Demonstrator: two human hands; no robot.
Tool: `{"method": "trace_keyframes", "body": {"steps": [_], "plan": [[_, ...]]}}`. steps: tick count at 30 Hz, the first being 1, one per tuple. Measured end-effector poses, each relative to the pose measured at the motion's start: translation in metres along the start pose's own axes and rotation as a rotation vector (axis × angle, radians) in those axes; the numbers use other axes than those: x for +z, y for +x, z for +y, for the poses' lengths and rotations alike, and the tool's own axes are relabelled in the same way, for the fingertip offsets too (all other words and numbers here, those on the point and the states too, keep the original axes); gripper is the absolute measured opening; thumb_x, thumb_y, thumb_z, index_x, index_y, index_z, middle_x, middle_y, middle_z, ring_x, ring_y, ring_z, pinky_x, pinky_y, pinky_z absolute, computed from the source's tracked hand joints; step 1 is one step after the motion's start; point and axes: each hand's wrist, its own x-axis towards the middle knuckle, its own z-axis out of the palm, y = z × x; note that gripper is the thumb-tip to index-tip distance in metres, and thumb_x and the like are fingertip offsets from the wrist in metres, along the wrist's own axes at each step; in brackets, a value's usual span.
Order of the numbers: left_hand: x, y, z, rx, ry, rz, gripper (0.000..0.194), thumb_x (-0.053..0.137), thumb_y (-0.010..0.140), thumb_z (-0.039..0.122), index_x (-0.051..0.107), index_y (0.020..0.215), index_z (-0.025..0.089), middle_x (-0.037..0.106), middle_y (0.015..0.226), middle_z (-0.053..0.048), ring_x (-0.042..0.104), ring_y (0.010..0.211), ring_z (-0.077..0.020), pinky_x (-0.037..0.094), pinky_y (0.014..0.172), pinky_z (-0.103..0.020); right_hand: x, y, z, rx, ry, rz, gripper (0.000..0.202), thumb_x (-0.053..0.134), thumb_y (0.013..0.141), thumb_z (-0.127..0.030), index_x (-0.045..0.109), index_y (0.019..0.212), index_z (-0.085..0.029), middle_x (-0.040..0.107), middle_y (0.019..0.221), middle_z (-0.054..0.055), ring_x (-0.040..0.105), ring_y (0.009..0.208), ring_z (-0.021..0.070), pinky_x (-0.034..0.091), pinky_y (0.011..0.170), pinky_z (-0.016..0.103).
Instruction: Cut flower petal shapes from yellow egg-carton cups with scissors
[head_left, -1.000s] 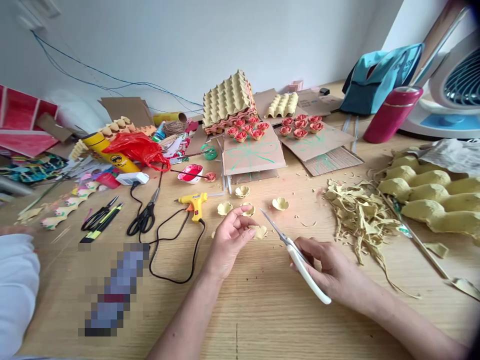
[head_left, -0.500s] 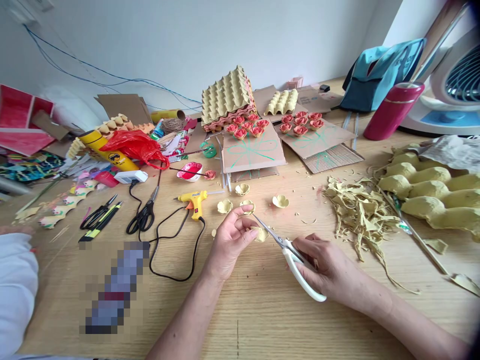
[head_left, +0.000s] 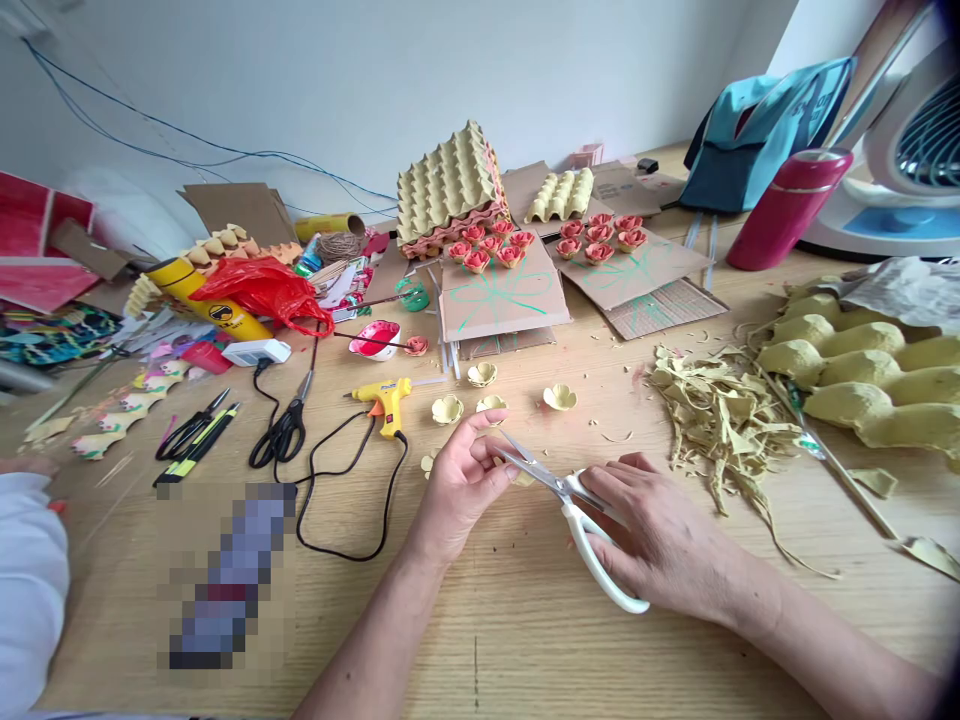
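My left hand pinches a small piece of pale yellow egg carton between thumb and fingers; much of the piece is hidden by the fingers and blades. My right hand is wrapped round white-handled scissors. Their blades point left, slightly apart, and reach the piece at my left fingertips. Beyond my left hand, several petal-edged egg-carton cups rest on the table, among them one cup to the right and another to the left.
A yellow glue gun with its cord lies left of my hands. Carton scraps and an egg carton are at the right. Red paper flowers stand on cardboard behind. A person's white sleeve shows at left.
The scissor blades have moved slightly left and opened a little, now crossing in front of the carton piece. My left hand has barely moved. The whole view has shifted slightly.
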Motion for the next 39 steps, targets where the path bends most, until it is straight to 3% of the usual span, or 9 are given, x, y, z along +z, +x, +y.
{"method": "trace_keyframes", "body": {"steps": [25, 39], "plan": [[0.0017, -0.0033, 0.0025, -0.020, 0.041, -0.009, 0.054, 0.086, 0.074, 0.022, 0.055, 0.119, 0.020, 0.071, 0.078, 0.002, 0.064, 0.072, -0.0122, 0.047, 0.072, -0.024, -0.0015, -0.0007, -0.0002, -0.027, -0.068, 0.011, 0.024, 0.053, 0.096, -0.041, 0.045, 0.083, -0.022, 0.056, 0.076, 0.000, 0.050, 0.068, 0.0185, 0.036, 0.081, 0.040], [-0.0021, -0.0029, 0.0004, -0.013, 0.060, -0.012, 0.051, 0.086, 0.073, 0.024, 0.056, 0.114, 0.021, 0.071, 0.078, 0.001, 0.067, 0.074, -0.0154, 0.049, 0.075, -0.027, -0.0014, -0.0006, 0.0017, -0.048, -0.078, 0.039, 0.025, 0.055, 0.094, -0.043, 0.048, 0.083, -0.022, 0.059, 0.076, 0.002, 0.051, 0.068, 0.0189, 0.036, 0.081, 0.040]]}}
